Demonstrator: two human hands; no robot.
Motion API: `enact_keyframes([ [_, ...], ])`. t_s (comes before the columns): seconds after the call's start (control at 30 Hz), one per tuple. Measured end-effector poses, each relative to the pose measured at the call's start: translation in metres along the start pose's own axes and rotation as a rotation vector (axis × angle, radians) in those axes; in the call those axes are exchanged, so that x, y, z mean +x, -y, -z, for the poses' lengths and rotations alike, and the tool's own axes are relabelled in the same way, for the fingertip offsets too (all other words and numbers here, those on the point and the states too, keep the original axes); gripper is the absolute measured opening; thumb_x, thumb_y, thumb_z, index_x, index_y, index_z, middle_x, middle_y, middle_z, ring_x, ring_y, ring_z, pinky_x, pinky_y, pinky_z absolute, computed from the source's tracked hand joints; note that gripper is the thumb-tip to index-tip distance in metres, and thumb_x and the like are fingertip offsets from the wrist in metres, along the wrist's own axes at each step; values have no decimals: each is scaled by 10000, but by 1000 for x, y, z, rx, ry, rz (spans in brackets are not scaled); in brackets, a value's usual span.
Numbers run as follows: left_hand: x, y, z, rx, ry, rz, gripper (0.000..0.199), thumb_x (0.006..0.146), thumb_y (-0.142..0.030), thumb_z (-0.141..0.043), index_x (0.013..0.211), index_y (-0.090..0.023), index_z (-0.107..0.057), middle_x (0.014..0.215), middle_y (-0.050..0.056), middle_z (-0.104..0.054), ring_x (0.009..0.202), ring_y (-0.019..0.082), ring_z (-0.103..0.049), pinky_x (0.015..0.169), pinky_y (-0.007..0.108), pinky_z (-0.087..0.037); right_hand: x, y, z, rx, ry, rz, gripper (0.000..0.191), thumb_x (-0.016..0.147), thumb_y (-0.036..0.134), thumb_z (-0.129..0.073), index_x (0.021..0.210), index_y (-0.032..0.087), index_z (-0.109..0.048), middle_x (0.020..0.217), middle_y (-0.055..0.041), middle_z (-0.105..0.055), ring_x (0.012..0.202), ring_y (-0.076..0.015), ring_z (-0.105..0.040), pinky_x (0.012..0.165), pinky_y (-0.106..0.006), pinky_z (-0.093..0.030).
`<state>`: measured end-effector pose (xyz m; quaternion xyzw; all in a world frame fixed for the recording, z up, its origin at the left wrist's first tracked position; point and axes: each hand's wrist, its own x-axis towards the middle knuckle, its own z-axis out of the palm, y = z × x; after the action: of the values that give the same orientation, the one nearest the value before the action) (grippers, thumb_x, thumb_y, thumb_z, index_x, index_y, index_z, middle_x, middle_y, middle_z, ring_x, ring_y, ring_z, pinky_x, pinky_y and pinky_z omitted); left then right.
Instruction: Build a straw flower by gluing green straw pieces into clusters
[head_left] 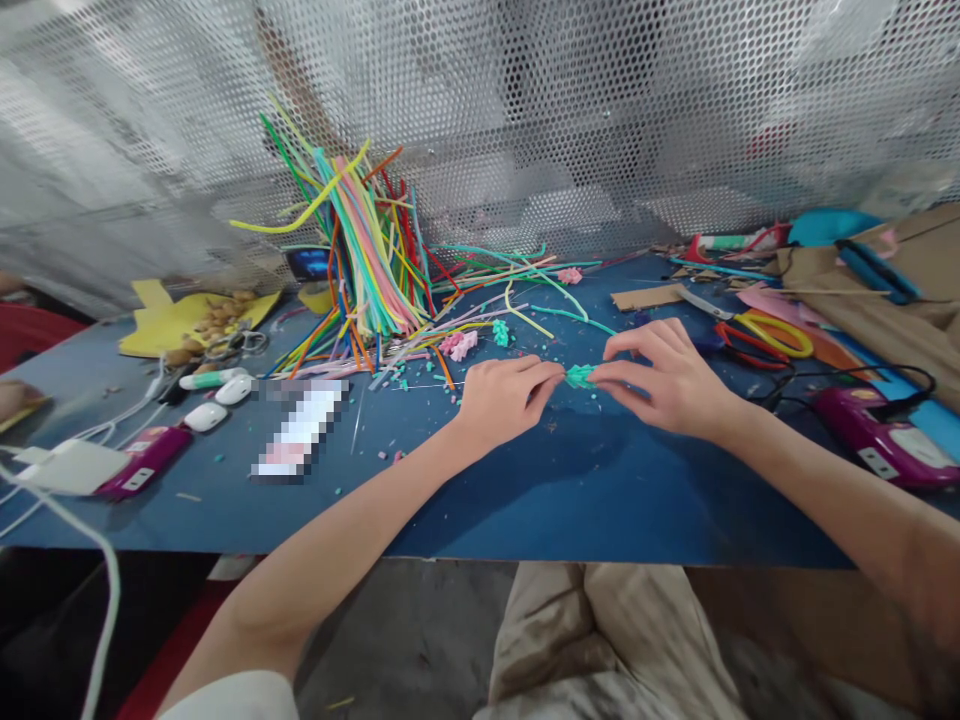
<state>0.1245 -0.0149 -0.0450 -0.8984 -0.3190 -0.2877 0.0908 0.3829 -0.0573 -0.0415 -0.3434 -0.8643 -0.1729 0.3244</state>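
Between my two hands, above the blue table [585, 510], is a small teal green fuzzy piece [580, 376]. My left hand [510, 398] pinches its left end with thumb and fingertips. At its right end, the thumb and a finger of my right hand [664, 385] close on it, while another finger is raised and curved. A second teal piece [500, 333] lies just beyond my left hand, beside a pink fuzzy piece [459, 345]. Small teal and pink scraps are scattered around them.
Behind stands a bundle of coloured pipe cleaners [367, 250] against a perforated metal screen [480, 130]. Scissors [772, 335] and a purple device [885, 440] lie right. Leftward are a blurred-out phone [304, 430], white cables and a power strip [146, 462]. Another person's hand [15, 398] shows at far left.
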Motion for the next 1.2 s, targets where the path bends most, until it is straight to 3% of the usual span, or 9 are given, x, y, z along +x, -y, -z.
enact_keyframes([
  [0.2,0,-5,1,26,15,-58,226,1009,-337,-520,1021,-296,-741,891,-20,-765,804,152,-717,646,304,-423,3,7,0,-82,38,22,132,925,255,-634,1048,268,-681,1100,-56,-683,959,-237,-583,839,-414,-386],
  [0.47,0,-4,-1,-26,21,-34,254,1009,-331,-506,994,-283,-755,889,-10,-767,736,138,-690,625,301,-399,7,12,-4,-71,26,-31,51,913,228,-637,937,254,-673,1001,-30,-696,875,-208,-583,814,-396,-374],
  [0.7,0,-5,-1,-48,38,-10,242,999,-351,-520,998,-296,-756,899,-29,-770,705,138,-686,617,294,-420,7,11,-4,-93,15,9,66,924,232,-628,934,262,-686,979,-11,-707,873,-197,-578,811,-391,-367],
  [0.9,1,-2,0,-59,27,37,252,997,-337,-519,987,-277,-764,919,-2,-778,746,148,-709,610,271,-435,6,9,-1,-18,15,-57,38,921,237,-635,920,247,-672,957,-29,-697,845,-198,-585,782,-392,-362],
  [1.2,1,8,-4,-41,37,97,238,994,-329,-529,986,-277,-761,901,0,-766,785,140,-713,606,249,-435,-1,-4,2,71,-245,-184,83,883,222,-680,950,267,-659,965,-52,-658,874,-230,-614,771,-419,-439],
])
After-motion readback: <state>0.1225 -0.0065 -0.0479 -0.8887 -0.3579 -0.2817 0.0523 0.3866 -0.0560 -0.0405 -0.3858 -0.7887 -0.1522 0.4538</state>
